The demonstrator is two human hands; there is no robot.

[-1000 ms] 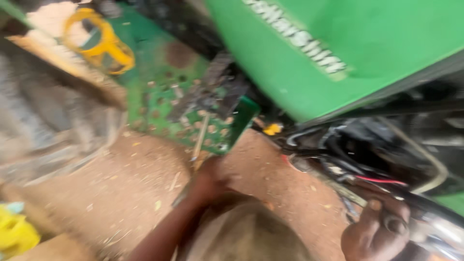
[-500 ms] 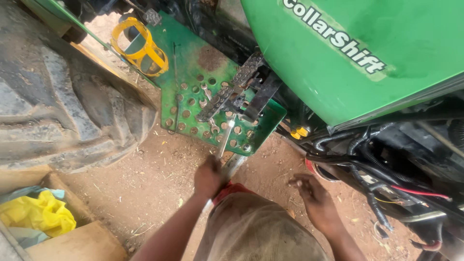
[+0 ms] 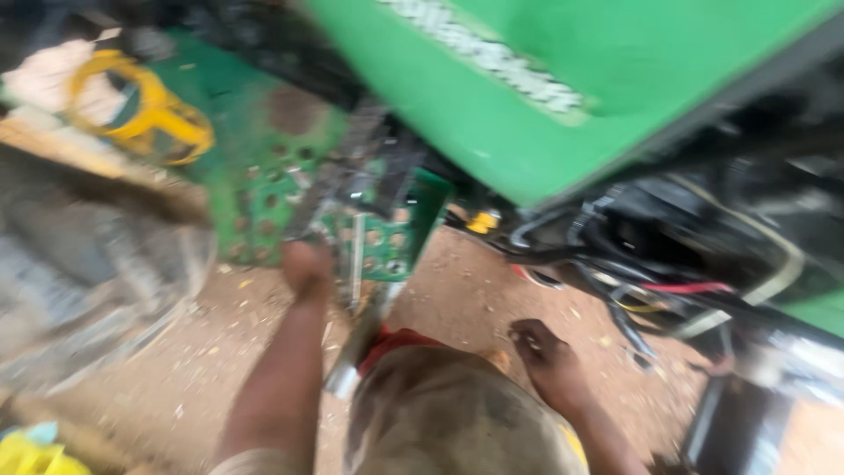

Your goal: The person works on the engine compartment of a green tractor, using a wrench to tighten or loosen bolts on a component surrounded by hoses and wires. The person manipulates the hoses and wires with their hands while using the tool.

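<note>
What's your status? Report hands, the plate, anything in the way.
Left hand up at the perforated green plate, grip blurred. Right hand low, empty, above the dirt floor. Metal rod hangs between the arms; tangled hoses close on the right.

Left hand (image 3: 306,266) against perforated green step plate (image 3: 264,189), right hand (image 3: 547,361) over dirt floor (image 3: 457,299), blurred.

Bare reddish dirt floor (image 3: 457,299) scattered with small debris, in daylight. A large grey tyre (image 3: 79,273) stands left; green machine bodywork (image 3: 615,97) looms above.
</note>
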